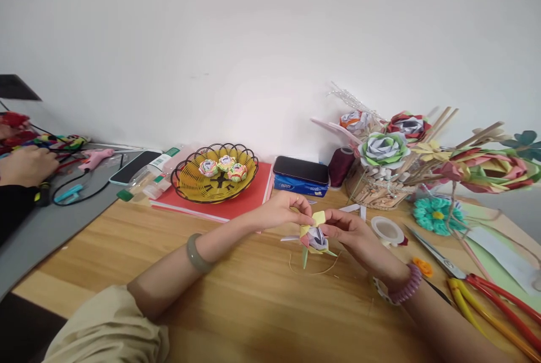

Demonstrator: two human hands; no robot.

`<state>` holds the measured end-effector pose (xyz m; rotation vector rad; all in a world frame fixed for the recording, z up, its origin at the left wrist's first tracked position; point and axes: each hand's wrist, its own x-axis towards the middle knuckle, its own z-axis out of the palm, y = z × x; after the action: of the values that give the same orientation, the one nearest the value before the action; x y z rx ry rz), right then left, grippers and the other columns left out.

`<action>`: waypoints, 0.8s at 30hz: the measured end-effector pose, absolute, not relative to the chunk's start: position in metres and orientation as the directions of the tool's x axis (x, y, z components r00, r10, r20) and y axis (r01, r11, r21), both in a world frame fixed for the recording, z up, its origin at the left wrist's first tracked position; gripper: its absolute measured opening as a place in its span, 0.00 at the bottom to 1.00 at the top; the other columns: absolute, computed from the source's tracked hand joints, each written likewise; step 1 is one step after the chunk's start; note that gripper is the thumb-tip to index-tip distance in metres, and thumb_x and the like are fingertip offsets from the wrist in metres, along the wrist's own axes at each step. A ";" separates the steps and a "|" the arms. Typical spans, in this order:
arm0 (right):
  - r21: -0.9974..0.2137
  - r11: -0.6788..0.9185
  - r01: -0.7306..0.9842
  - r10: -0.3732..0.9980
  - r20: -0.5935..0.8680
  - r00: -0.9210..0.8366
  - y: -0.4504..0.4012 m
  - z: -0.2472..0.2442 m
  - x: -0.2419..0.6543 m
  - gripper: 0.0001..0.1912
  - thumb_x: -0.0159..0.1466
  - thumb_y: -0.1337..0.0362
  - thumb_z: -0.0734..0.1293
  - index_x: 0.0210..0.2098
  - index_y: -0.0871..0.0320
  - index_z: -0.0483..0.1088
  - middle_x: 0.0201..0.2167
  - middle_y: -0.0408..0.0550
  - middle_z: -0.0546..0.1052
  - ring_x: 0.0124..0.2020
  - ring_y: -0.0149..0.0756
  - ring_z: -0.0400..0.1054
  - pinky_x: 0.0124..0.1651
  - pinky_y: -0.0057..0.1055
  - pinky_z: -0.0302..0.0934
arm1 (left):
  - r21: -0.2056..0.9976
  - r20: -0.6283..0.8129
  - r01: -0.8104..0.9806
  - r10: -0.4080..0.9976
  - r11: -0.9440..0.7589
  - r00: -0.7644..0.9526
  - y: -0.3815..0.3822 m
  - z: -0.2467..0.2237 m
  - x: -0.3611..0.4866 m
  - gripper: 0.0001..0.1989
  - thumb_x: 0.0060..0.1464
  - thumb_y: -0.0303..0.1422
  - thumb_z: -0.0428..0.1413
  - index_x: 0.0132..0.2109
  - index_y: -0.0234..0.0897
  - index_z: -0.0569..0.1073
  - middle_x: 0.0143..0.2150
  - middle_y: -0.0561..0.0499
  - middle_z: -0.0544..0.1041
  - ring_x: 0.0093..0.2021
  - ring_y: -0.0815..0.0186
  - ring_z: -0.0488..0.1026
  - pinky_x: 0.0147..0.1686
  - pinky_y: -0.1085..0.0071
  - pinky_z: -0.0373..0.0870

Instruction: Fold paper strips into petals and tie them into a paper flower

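Observation:
Both hands meet over the wooden table around a small folded paper flower [316, 239] with white, yellow, pink and green petals. My left hand [286, 211] pinches its upper left side near a yellow petal. On the right side, my right hand [349, 230] grips the same flower between thumb and fingers. A thin string [315, 273] lies in a curve on the table just below it. The flower's underside is hidden.
A yellow woven basket [190, 185] with several small flowers rests on a red folder [203, 212]. Behind stand a blue box [298, 185] and a holder of paper flowers [372, 197]. Scissors [450, 267] and tape [386, 229] lie right. Another person's hand [29, 165] is far left.

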<state>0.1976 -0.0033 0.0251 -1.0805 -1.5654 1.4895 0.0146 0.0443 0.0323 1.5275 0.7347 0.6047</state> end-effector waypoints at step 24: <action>-0.977 -0.212 -0.027 0.928 -0.193 -0.318 -0.004 0.017 0.196 0.11 0.50 0.59 0.71 0.28 0.60 0.71 0.25 0.44 0.74 0.27 0.31 0.66 0.33 0.29 0.59 | 0.944 -0.199 -0.064 0.714 0.323 0.671 0.044 0.010 0.022 0.09 0.36 0.30 0.62 0.28 0.30 0.72 0.24 0.54 0.72 0.24 0.74 0.68 0.28 0.74 0.64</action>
<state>0.1957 -0.0040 0.0169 -1.1461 -1.2881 1.6303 0.0221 0.0436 0.0101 1.1378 0.6819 0.5660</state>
